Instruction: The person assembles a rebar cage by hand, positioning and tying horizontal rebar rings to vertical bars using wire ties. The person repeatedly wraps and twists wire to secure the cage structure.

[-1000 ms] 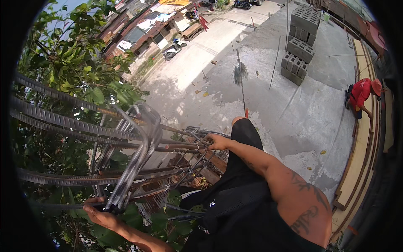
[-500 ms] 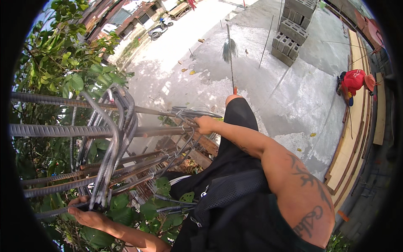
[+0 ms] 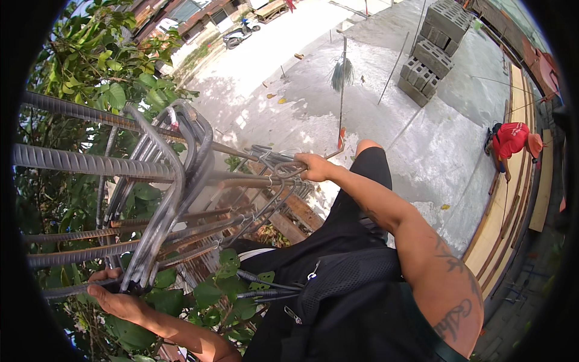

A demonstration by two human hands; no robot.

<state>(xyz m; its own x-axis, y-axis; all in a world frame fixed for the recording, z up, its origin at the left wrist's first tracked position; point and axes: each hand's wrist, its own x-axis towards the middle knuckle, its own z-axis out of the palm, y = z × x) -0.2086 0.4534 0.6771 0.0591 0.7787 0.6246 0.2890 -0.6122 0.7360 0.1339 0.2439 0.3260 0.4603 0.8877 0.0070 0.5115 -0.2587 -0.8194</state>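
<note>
A cage of ribbed steel rebars (image 3: 90, 161) runs across my left side, with a bunch of bent steel stirrups (image 3: 166, 199) hung around the bars. Low on the left, my left hand (image 3: 120, 300) is closed round the lowest rebar (image 3: 66, 292), right beside the bottom corner of the stirrup bunch. My right hand (image 3: 315, 167) grips a bent steel stirrup (image 3: 286, 171) at the far side of the cage; a hooked rod end sticks out past the knuckles. Thin tie wires (image 3: 265, 155) bind stirrups to the bars near it. Its fingertips are partly hidden.
Leafy branches (image 3: 120, 90) crowd behind and under the cage. Below lies a concrete slab (image 3: 386, 139) with stacked hollow blocks (image 3: 431, 60) and upright rods. A person in red (image 3: 511, 140) bends over long planks (image 3: 512, 199) at right. A scooter (image 3: 241, 35) stands far off.
The view has shifted, so the slab and blocks sit further right. My right hand has moved slightly right, and a hooked rod end now shows beyond it. My left hand keeps its grip.
</note>
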